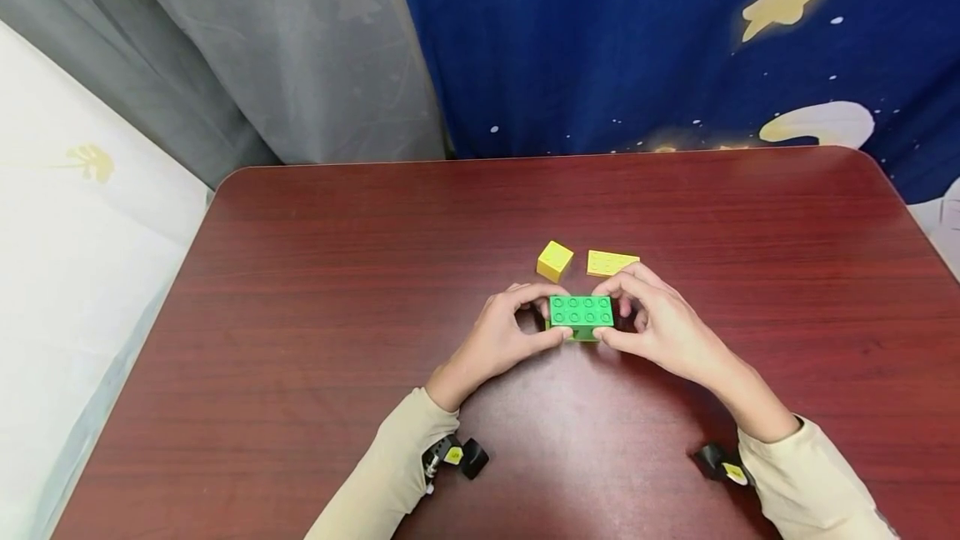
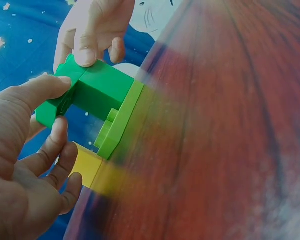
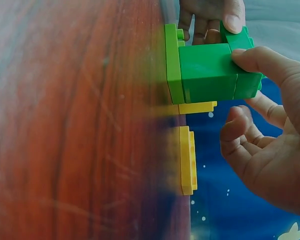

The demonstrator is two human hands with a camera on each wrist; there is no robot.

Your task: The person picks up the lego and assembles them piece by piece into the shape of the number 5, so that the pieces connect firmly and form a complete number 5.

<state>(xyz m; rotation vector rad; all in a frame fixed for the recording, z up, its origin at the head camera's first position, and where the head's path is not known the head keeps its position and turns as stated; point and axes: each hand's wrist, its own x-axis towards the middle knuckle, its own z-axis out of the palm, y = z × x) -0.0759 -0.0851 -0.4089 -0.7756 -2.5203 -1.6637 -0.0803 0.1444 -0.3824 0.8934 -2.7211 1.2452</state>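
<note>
A dark green eight-stud brick (image 1: 581,312) sits on a lighter green plate (image 1: 583,335) that lies flat on the red-brown table (image 1: 315,290). My left hand (image 1: 553,317) pinches the brick's left end between thumb and index finger. My right hand (image 1: 609,313) pinches its right end the same way. In the left wrist view my left hand (image 2: 57,115) holds the brick (image 2: 97,92) over the plate (image 2: 122,120), some of whose studs stay uncovered. In the right wrist view my right hand (image 3: 242,90) grips the brick (image 3: 210,72) against the plate (image 3: 173,62).
A small yellow brick (image 1: 554,261) and a flat yellow plate (image 1: 611,262) lie just beyond my hands; both also show in the right wrist view, brick (image 3: 197,107) and plate (image 3: 187,160). A blue starry cloth (image 1: 637,40) and grey curtain hang behind the table's far edge.
</note>
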